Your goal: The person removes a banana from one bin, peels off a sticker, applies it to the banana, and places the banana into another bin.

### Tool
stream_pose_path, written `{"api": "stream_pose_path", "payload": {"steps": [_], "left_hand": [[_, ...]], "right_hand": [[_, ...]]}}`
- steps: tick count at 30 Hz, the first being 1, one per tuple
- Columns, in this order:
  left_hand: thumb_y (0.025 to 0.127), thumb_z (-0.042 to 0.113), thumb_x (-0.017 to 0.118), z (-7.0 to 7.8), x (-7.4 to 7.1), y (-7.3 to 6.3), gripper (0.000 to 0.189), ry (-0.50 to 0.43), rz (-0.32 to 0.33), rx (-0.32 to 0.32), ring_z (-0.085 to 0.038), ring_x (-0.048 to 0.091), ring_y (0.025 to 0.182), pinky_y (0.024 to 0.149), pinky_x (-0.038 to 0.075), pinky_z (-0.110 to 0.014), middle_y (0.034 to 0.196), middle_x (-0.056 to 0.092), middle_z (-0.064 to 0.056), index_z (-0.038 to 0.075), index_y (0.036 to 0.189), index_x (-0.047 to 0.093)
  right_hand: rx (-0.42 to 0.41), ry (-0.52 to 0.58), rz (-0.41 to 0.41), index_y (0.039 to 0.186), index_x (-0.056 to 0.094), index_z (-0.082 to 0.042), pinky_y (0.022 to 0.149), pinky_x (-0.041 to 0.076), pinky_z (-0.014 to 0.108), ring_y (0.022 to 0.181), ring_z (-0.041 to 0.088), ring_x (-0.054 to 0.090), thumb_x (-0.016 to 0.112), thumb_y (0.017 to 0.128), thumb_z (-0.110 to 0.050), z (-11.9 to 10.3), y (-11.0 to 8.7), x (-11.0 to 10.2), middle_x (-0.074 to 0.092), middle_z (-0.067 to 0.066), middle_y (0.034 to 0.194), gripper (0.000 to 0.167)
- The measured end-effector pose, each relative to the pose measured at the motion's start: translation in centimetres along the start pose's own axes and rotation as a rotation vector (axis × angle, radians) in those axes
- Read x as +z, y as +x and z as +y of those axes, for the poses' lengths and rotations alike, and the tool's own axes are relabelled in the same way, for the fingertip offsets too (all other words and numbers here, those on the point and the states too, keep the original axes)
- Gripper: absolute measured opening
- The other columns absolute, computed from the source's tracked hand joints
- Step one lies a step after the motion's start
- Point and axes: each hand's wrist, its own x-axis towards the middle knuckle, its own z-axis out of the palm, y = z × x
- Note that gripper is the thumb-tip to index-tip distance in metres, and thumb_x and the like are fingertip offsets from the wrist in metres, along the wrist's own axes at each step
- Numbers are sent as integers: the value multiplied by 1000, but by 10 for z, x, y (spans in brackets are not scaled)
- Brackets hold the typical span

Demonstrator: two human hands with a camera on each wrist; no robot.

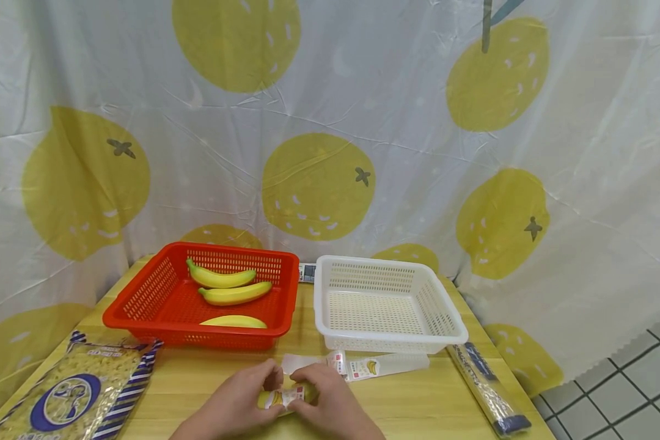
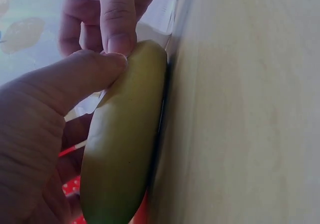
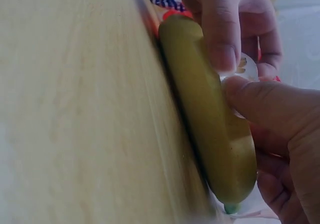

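A yellow banana (image 1: 310, 392) lies low over the wooden table (image 1: 198, 379), a white label (image 1: 286, 396) with a banana picture on its far side. My left hand (image 1: 247, 391) grips one end, thumb on the near side and fingers behind. On the other end my right hand (image 1: 332, 394) pinches in the same way. Both thumbs press at the label's edge, close together along the banana (image 2: 122, 134) in the left wrist view. Seen from the right wrist, the label's curled corner (image 3: 247, 69) stands out between the thumbs. Just beyond the hands lies a label strip (image 1: 398, 363).
A red basket (image 1: 198, 333) with several bananas stands back left. Right of it is a white basket (image 1: 385, 341). A pasta bag (image 1: 115, 391) lies front left, a long spaghetti pack (image 1: 486, 391) at the right edge. Behind hangs a lemon-print curtain (image 1: 407, 201).
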Motion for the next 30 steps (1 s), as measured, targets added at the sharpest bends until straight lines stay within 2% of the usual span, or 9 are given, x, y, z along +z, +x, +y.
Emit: {"api": "stream_pose_path", "payload": {"steps": [3, 5, 7, 9, 12, 15, 19, 23, 30], "left_hand": [[81, 41, 86, 0, -5, -1, 40, 8, -10, -24, 2, 54, 79, 69, 48, -23, 88, 55, 22, 33, 99, 51], [83, 40, 85, -1, -8, -2, 37, 19, 2, 4, 3, 59, 82, 70, 51, -23, 90, 59, 24, 34, 97, 52], [84, 35, 86, -3, -9, -2, 33, 16, 27, 58, 4, 62, 85, 71, 53, -23, 90, 61, 26, 36, 93, 54], [83, 29, 86, -5, -9, -2, 32, 15, 66, 140, 5, 63, 86, 71, 53, -23, 89, 62, 27, 37, 89, 56], [80, 23, 88, -6, -8, -2, 31, 30, 126, 247, 7, 60, 81, 69, 50, -18, 86, 62, 28, 36, 86, 62], [79, 21, 89, -5, -8, -2, 25, 41, 150, 304, 8, 58, 79, 68, 47, -14, 87, 64, 26, 34, 86, 69], [80, 21, 89, -4, -8, -1, 19, 40, 147, 318, 8, 61, 82, 69, 48, -12, 91, 68, 24, 33, 89, 76], [80, 21, 89, -4, -9, -1, 17, 52, 140, 315, 7, 61, 82, 69, 48, -12, 91, 68, 23, 31, 90, 79], [83, 22, 86, -5, -10, -2, 13, 43, 95, 284, 7, 60, 81, 68, 50, -16, 92, 68, 22, 29, 92, 80]], "right_hand": [[12, 12, -11, 111, 68, -17, 94, 51, 27, 104, 6, 62, 84, 85, -22, 0, 1, 0, 70, -9, 108, 31], [22, 29, -14, 109, 66, -17, 91, 51, 25, 100, 6, 61, 83, 87, -21, -1, 1, -1, 69, -8, 105, 28], [28, 38, -17, 109, 65, -18, 89, 51, 23, 98, 5, 59, 82, 87, -21, -1, 0, -1, 67, -9, 104, 27], [10, 48, -16, 107, 64, -19, 87, 50, 21, 96, 4, 58, 82, 87, -18, -2, 0, -2, 67, -10, 102, 26], [-57, 68, -3, 99, 64, -20, 87, 49, 18, 96, 3, 60, 82, 85, -10, -1, 1, -2, 69, -11, 102, 24], [-147, 85, 22, 91, 64, -21, 88, 48, 15, 96, 3, 61, 82, 82, -3, 1, 3, -2, 71, -10, 101, 27], [-197, 84, 35, 87, 64, -21, 90, 47, 14, 96, 4, 62, 82, 80, -1, 3, 4, -2, 71, -10, 100, 28], [-172, 97, 11, 90, 69, -19, 92, 48, 16, 101, 5, 63, 83, 82, -3, 3, 3, -2, 72, -8, 102, 22], [-148, 32, -11, 95, 76, -18, 93, 48, 14, 103, 4, 63, 83, 85, -10, 3, 2, -2, 71, -10, 103, 14]]}}
